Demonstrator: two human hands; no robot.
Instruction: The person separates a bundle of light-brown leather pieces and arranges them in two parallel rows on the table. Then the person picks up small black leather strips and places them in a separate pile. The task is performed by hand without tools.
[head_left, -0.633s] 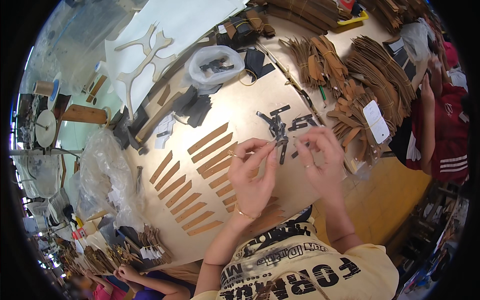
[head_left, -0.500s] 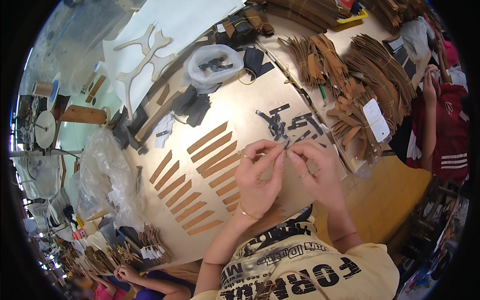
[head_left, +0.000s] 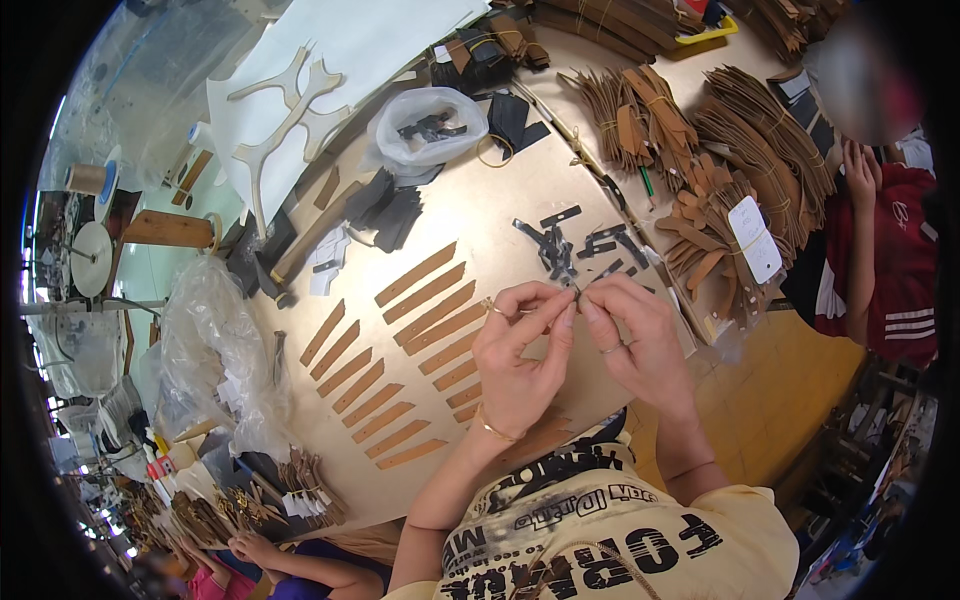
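My left hand [head_left: 518, 345] and my right hand [head_left: 632, 335] meet fingertip to fingertip above the workbench [head_left: 500, 190]. Together they pinch a small dark strip [head_left: 574, 289] between thumbs and forefingers. Just beyond the fingers lies a loose heap of dark grey strips [head_left: 575, 245]. To the left of my left hand, tan leather strips [head_left: 400, 360] lie side by side in two slanted rows.
A clear plastic bag of dark pieces [head_left: 425, 130] sits at the back. Bundles of brown leather parts [head_left: 720, 150] are piled at the right, beside a person in red [head_left: 885, 260]. A large crumpled plastic bag [head_left: 215, 350] lies at the left edge. Another person's hands [head_left: 255, 550] work at the lower left.
My hands have drawn closer together, from slightly apart to fingertips touching on the small dark strip. The strips on the bench have not moved.
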